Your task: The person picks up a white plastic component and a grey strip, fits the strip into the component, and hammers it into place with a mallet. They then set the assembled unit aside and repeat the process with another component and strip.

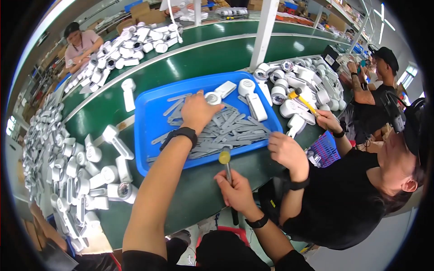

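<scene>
One mallet (224, 157) gripped in right hand (237, 193); left hand (199, 112) at white device (213, 98), grip unclear.

A bare band of green counter (194, 195) runs below the blue tray (149, 118) at lower center, crossed by the left forearm (158, 189) and overhung by the hammer (228, 170) in the right hand (238, 192). White fans (74, 169) crowd the left of the frame, and another pile (312, 79) shuts off the upper right. A co-worker's hand (289, 156) stands at the tray's right corner, while counter lies open left of the white post (264, 36) at top center.
</scene>
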A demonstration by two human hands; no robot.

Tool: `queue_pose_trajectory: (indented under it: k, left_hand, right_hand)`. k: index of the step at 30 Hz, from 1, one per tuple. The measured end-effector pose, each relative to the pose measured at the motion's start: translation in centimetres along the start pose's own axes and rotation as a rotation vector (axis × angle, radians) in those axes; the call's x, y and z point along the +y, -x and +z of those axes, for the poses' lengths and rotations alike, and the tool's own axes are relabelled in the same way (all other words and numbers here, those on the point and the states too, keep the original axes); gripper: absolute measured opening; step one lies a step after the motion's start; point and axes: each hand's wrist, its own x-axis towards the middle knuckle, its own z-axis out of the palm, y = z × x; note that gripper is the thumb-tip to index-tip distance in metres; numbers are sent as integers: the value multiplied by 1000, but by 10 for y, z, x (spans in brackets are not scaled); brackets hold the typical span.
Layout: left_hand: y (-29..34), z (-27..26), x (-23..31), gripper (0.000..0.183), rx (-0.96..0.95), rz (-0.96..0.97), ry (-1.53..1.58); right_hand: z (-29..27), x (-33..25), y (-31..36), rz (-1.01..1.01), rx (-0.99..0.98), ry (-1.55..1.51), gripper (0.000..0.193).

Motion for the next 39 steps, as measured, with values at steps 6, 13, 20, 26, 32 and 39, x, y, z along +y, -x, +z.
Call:
queue_pose_trajectory:
  k: [6,13,20,26,32,39]
  left_hand:
    - [-27,-53,-6,55,-153,-150,257]
    - [83,-228,-30,57,-389,-445,626]
    - [205,-244,-59,61,-656,-704,557]
    - [227,-219,-106,59,-738,-668,477]
    - [213,-247,-71,73,-697,-404,-45]
    - [204,-266,-67,62,-576,-613,1284]
  right_hand:
    - [3,-5,-3,4,-9,40,15]
    - [-10,-2,3,-23,-9,33,16]
    - [11,-27,25,63,-238,78,49]
    - [39,-9,22,130,-214,267,39]
    - [46,-8,10,71,-162,351,35]
    - [52,-57,42,11,-77,280,31]
